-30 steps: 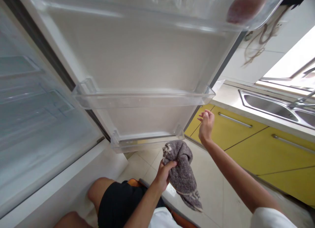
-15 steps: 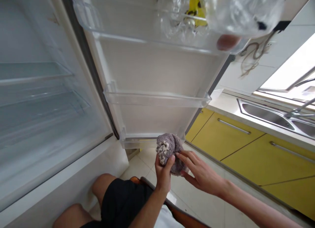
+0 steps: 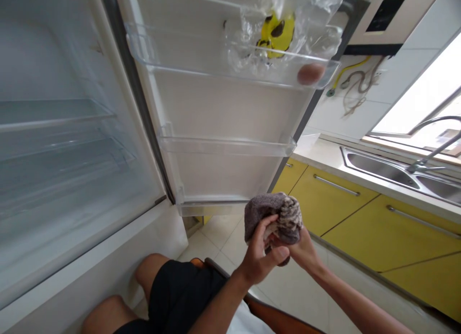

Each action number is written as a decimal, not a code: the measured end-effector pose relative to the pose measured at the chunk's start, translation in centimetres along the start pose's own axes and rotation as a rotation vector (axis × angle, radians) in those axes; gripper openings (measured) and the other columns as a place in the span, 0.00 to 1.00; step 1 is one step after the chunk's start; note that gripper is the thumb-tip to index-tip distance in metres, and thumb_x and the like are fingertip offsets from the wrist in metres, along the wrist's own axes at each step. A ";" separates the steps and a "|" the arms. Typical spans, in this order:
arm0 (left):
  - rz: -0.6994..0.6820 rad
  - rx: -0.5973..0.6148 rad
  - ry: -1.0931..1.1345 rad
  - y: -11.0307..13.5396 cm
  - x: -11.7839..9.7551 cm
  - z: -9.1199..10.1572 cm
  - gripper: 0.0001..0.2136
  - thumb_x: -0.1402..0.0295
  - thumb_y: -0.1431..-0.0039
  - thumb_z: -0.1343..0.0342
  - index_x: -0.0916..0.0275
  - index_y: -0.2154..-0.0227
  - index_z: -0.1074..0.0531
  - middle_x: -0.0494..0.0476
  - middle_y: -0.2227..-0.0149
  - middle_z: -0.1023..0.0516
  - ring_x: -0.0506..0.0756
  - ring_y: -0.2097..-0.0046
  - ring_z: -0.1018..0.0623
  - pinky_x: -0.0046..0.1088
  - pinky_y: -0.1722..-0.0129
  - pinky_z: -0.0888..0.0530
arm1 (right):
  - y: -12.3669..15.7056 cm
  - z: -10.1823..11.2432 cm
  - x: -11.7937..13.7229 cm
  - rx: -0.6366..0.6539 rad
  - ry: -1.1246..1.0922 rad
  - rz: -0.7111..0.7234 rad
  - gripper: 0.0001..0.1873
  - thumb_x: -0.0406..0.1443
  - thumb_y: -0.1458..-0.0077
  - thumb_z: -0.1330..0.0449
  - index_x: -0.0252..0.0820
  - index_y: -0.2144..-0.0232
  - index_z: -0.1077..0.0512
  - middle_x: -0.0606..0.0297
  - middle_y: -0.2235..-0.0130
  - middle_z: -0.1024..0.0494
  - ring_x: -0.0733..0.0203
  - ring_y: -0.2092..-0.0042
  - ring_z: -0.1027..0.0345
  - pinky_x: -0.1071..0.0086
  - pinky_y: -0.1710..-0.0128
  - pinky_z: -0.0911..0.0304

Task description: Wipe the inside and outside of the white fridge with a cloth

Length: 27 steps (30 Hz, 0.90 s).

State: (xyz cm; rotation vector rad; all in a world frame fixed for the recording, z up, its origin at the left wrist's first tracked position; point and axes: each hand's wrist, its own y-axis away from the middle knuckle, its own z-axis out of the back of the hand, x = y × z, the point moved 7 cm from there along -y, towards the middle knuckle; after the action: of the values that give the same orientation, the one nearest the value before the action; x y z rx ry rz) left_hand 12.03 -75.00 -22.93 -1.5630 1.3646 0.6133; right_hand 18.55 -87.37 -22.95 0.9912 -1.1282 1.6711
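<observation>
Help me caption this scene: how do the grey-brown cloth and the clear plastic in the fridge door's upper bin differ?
The cloth is fuzzy and opaque; the clear plastic is shiny and see-through. The cloth is bunched at the left hand and right hand, while the clear plastic sits in the upper bin. Both are crumpled.

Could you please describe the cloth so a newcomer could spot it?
Start at the open fridge door, then the right end of its lowest clear shelf. There, held between the left hand and right hand, is the cloth: fuzzy, grey-brown and pale-patterned, unlike the smooth shelf and yellow cabinets.
</observation>
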 end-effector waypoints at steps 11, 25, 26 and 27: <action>0.033 -0.146 -0.681 2.8 1.5 3.1 0.31 0.68 0.39 0.43 0.57 0.33 0.40 0.65 0.28 0.42 0.62 0.28 0.40 0.50 0.30 0.38 | -5.6 7.1 -8.7 -0.384 0.170 -0.115 0.40 0.47 0.64 0.32 0.38 0.48 0.30 0.51 0.52 0.21 0.45 0.55 0.25 0.51 0.52 0.28; -0.040 -0.321 -1.776 -1.3 -4.1 18.4 0.20 0.69 0.35 0.48 0.70 0.42 0.28 0.73 0.34 0.33 0.68 0.29 0.39 0.60 0.30 0.45 | -8.7 -2.3 -15.8 -0.036 -0.054 -0.170 0.38 0.40 0.67 0.36 0.41 0.48 0.30 0.56 0.51 0.20 0.46 0.51 0.27 0.49 0.44 0.33; -0.038 -0.310 -1.785 -1.4 -4.2 18.4 0.20 0.67 0.33 0.50 0.70 0.42 0.28 0.72 0.35 0.31 0.66 0.30 0.36 0.58 0.30 0.44 | -8.7 -2.5 -16.0 -0.027 -0.076 -0.186 0.37 0.40 0.66 0.35 0.41 0.49 0.29 0.57 0.52 0.20 0.47 0.53 0.27 0.50 0.46 0.31; -0.034 -0.310 -1.788 -1.5 -4.3 18.3 0.20 0.66 0.32 0.52 0.69 0.42 0.27 0.71 0.36 0.29 0.65 0.31 0.33 0.56 0.30 0.43 | -8.6 -2.5 -16.2 -0.018 -0.099 -0.203 0.35 0.39 0.66 0.35 0.40 0.50 0.28 0.58 0.54 0.19 0.48 0.54 0.26 0.52 0.48 0.30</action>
State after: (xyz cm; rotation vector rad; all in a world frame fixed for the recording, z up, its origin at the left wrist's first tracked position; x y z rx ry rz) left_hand 16.13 -56.98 -26.79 -0.6160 -0.1477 1.6360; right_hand 31.29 -86.68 -36.39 1.1481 -1.0668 1.4614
